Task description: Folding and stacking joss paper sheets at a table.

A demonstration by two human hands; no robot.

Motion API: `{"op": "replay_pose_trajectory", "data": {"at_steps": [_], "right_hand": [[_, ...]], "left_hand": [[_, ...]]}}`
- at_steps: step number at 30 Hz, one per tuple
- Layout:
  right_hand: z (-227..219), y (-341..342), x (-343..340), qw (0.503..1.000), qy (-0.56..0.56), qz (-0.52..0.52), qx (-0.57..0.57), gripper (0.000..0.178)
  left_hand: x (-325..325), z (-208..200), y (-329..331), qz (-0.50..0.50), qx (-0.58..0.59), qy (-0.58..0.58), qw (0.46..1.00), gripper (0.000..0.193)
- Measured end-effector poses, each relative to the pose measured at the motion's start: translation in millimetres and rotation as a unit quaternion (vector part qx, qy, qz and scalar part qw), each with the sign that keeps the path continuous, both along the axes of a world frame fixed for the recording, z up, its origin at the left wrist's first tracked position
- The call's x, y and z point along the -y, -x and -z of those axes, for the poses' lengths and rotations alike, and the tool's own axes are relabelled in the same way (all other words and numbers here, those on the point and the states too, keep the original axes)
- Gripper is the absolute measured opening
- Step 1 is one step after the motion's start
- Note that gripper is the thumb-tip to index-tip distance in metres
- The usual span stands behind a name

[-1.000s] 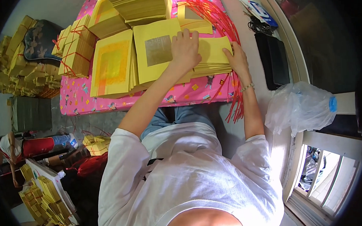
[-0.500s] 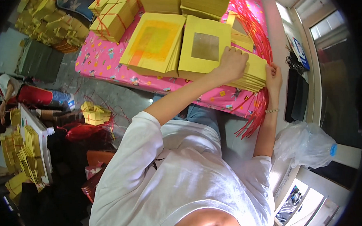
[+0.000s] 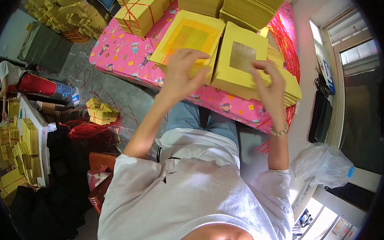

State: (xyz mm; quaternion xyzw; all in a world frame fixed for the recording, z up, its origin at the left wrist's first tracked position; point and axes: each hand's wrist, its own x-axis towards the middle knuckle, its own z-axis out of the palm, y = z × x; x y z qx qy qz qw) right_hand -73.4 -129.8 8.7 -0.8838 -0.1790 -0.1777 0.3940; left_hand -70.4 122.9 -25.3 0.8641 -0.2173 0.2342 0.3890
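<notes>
My left hand (image 3: pixel 182 74) hovers at the near edge of a stack of yellow paper with an orange printed square (image 3: pixel 188 38). Its thumb and fingers are spread, with nothing seen between them. To its right lies a stack of yellow paper bearing a silver square (image 3: pixel 240 55). Over that stack's right side is my right hand (image 3: pixel 271 83), open and fingers bent, a beaded bracelet at the wrist. Whether its fingertips touch the paper I cannot tell. Beside it, a fanned pile of yellow sheets (image 3: pixel 290 89) lies at the table's right, partly behind the hand.
The table wears a pink patterned cover (image 3: pixel 124 50). Bundles tied with red string (image 3: pixel 142 12) and tall paper stacks (image 3: pixel 251 8) stand at the back. Red strands (image 3: pixel 287 34) hang along the right edge. Left, a person (image 3: pixel 32 84) works by a white table (image 3: pixel 37 139). A plastic bag (image 3: pixel 324 163) sits right.
Both hands have come away from the fanned yellow sheets. My left hand has moved left to the orange-printed stack, and my right hand has shifted left and nearer. The whole view has shifted slightly.
</notes>
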Motion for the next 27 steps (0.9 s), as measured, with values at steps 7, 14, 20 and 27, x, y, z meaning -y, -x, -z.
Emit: {"op": "replay_pose_trajectory", "data": {"at_steps": [7, 14, 20, 27], "right_hand": [[20.6, -11.1, -92.0, 0.985, 0.111, -0.128, 0.024, 0.028], [37.4, -23.4, -107.7, 0.970, 0.195, -0.140, 0.040, 0.027], [32.7, -36.1, -106.5, 0.984, 0.080, -0.124, -0.100, 0.018], [35.5, -45.6, -102.2, 0.978, 0.055, -0.120, -0.161, 0.016]], "left_hand": [[-83.2, 47.6, -9.3, -0.198, -0.066, 0.123, 0.970, 0.036], [-96.1, 69.6, -16.7, -0.059, -0.242, 0.309, 0.918, 0.042], [-100.9, 65.9, -17.0, -0.044, -0.266, 0.331, 0.904, 0.041], [-92.3, 56.1, -15.1, -0.034, -0.241, 0.350, 0.905, 0.039]]}}
